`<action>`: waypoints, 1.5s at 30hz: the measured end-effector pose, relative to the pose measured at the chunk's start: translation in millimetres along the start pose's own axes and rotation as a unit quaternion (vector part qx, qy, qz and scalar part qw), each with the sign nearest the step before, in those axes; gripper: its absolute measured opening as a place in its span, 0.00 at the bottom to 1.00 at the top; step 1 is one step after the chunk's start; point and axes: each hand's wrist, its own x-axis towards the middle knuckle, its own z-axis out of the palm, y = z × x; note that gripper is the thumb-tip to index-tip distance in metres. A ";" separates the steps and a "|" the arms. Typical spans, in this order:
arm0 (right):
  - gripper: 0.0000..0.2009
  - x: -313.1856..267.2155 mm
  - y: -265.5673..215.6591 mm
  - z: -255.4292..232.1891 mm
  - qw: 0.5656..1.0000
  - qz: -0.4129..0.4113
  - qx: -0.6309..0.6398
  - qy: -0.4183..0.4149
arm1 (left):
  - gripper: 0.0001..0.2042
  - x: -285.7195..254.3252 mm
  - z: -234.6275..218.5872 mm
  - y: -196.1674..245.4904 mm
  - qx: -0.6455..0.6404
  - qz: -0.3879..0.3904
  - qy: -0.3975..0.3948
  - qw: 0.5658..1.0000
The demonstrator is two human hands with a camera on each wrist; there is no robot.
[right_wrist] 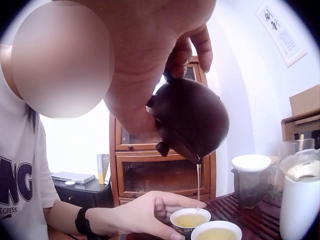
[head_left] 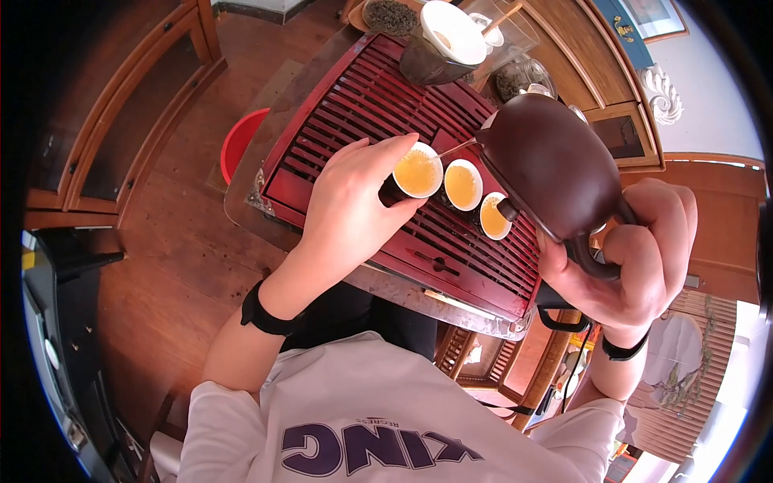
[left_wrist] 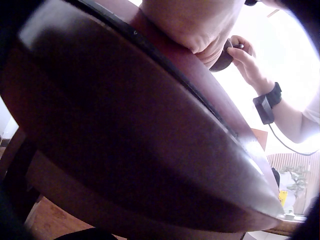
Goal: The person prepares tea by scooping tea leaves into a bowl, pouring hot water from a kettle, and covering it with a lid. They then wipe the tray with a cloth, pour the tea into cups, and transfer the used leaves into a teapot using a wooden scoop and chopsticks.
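Observation:
In the head view my right hand grips the handle of a dark brown teapot, tipped with its spout to the left. A thin stream of tea runs from the spout into the leftmost teacup. My left hand holds that cup, thumb and forefinger on either side of it. Beside it stand a second teacup and a third teacup, both with yellow tea inside; the teapot's lid knob overlaps the third. The left wrist view shows mostly the side of the slatted red tea tray.
At the tray's far end stands a dark vessel with a white top. A white pitcher is close by. Dry leaves fill a dish behind the tray. A red basin sits below its left side.

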 end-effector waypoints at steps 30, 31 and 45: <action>0.20 -34.7 -0.2 -6.8 0.998 0.052 -0.032 -0.015 | 0.30 -0.3 0.8 -0.5 -0.001 0.000 0.002 1.000; 0.20 -36.8 -0.2 -8.0 0.998 0.056 -0.034 -0.018 | 0.31 -0.2 0.8 -0.6 -0.001 -0.004 0.000 1.000; 0.22 -59.0 -3.2 -22.2 0.992 0.095 -0.068 -0.048 | 0.31 0.1 0.1 0.1 -0.001 -0.002 0.003 1.000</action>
